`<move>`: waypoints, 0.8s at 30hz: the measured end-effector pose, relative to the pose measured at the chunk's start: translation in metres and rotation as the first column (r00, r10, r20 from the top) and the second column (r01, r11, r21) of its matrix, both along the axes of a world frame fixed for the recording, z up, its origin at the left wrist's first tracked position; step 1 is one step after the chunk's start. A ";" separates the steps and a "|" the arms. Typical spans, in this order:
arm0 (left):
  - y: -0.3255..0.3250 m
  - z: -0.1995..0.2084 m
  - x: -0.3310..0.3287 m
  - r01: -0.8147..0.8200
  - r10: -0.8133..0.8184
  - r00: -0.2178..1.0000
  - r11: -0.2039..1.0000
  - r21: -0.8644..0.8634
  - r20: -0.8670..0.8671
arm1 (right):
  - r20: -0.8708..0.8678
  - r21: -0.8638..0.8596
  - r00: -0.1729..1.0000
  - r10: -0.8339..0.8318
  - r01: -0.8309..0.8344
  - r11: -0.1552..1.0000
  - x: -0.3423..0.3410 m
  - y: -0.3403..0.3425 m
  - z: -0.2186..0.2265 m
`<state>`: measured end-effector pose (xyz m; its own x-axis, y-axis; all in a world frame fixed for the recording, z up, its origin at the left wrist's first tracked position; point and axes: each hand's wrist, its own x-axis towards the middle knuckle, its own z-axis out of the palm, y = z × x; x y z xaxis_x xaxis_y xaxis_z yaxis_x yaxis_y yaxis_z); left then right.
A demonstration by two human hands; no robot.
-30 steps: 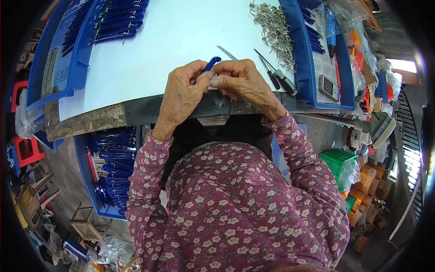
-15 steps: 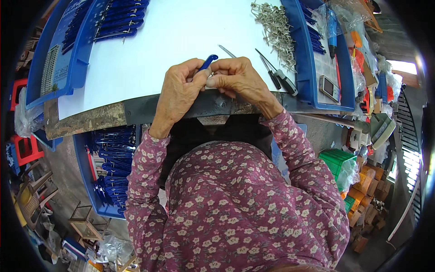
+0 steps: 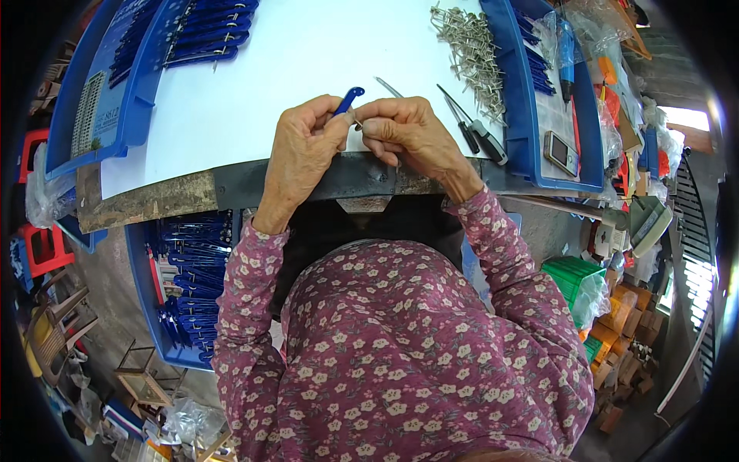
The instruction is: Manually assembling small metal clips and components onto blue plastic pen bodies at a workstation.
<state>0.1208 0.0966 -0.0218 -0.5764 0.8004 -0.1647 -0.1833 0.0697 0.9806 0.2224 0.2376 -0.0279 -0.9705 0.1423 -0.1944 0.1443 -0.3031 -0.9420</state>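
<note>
Over the front edge of the white-covered tabletop (image 3: 308, 54), my left hand (image 3: 302, 150) grips a glossy blue handle-like piece (image 3: 351, 98), whose rounded end sticks out above the fingers. Its lower part is hidden in the hand. Close beside it, my right hand (image 3: 412, 138) is closed in a pinch on a small metal part (image 3: 358, 124), at the piece's lower end. Fingers cover most of that part, so its shape is unclear. Just beyond the hands lies a thin metal blade (image 3: 387, 86). Right of them rest a dark pointed tool (image 3: 459, 119) and a grey-and-black-handled tool (image 3: 488, 142).
A heap of small T-shaped metal pieces (image 3: 471, 54) lies at far right, beside a blue tray (image 3: 523, 142) holding a mobile phone (image 3: 560, 152). Blue pieces (image 3: 208, 38) line the far left near another blue tray (image 3: 138, 115). A blue crate (image 3: 146, 308) of blue pieces stands below.
My right hand has drawn slightly back from the blue piece, and the small metal part shows between its fingertips. The left hand has shifted a little left, still holding the piece.
</note>
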 end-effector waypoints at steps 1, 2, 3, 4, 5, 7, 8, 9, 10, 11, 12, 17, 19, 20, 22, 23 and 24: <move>0.000 -0.001 0.000 0.000 0.000 1.000 1.000 0.000 -0.001 | 0.027 0.056 0.999 -0.035 0.033 0.998 0.000 -0.003 0.002; -0.001 -0.002 0.000 -0.008 0.008 1.000 1.000 0.003 -0.014 | 0.052 0.113 0.996 -0.071 0.065 0.992 0.000 -0.005 0.003; -0.001 -0.003 0.000 -0.015 0.015 1.000 1.000 0.006 -0.028 | 0.052 0.112 0.996 -0.070 0.064 0.992 -0.001 -0.008 0.004; -0.001 -0.003 0.001 -0.015 0.015 0.999 1.000 0.006 -0.028 | 0.040 0.222 0.996 -0.084 0.074 0.972 -0.002 -0.010 0.004; 0.000 -0.002 0.001 -0.007 0.008 0.999 1.000 0.014 -0.042 | 0.027 0.330 0.995 -0.099 0.084 0.940 -0.002 -0.012 0.005; 0.001 -0.001 0.002 0.001 0.000 0.998 1.000 0.023 -0.056 | 0.037 0.357 0.993 -0.113 0.093 0.930 -0.003 -0.014 0.005; 0.001 -0.001 0.002 -0.005 0.006 0.999 1.000 0.031 -0.038 | 0.045 0.384 0.991 -0.127 0.100 0.918 -0.003 -0.013 0.005; 0.002 -0.001 0.002 -0.011 0.011 1.000 0.999 0.039 -0.021 | 0.045 0.385 0.991 -0.127 0.100 0.918 -0.003 -0.013 0.006; 0.002 -0.001 0.002 -0.010 0.011 1.000 0.999 0.040 -0.022 | 0.037 0.392 0.993 -0.110 0.087 0.916 -0.002 -0.012 0.007; 0.001 -0.001 0.002 -0.032 0.029 0.998 0.999 0.042 0.060 | 0.028 0.399 0.995 -0.094 0.075 0.914 -0.003 -0.011 0.007; 0.001 -0.002 0.002 -0.053 0.047 0.989 0.998 0.042 0.141 | 0.027 0.400 0.995 -0.094 0.075 0.913 -0.003 -0.012 0.008; 0.002 -0.006 0.004 -0.091 0.006 0.916 0.977 0.194 0.400 | -0.239 0.399 0.943 -0.231 0.312 0.862 -0.002 -0.024 0.002; 0.003 -0.005 0.005 -0.118 0.009 0.890 0.970 0.212 0.456 | -0.266 0.327 0.916 -0.301 0.379 0.866 -0.001 -0.030 0.002; 0.003 -0.005 0.006 -0.112 -0.009 0.885 0.966 0.232 0.465 | -0.287 0.252 0.884 -0.370 0.442 0.861 -0.001 -0.032 0.001; 0.004 -0.005 0.006 -0.105 -0.028 0.880 0.962 0.252 0.473 | -0.307 0.259 0.882 -0.357 0.438 0.861 -0.001 -0.030 -0.003; 0.004 -0.006 0.005 -0.094 -0.046 0.872 0.961 0.259 0.487 | -0.328 0.267 0.881 -0.341 0.432 0.861 -0.001 -0.030 -0.005; 0.004 -0.007 0.005 -0.083 -0.064 0.864 0.961 0.265 0.500 | -0.327 0.267 0.881 -0.342 0.433 0.861 0.000 -0.030 -0.004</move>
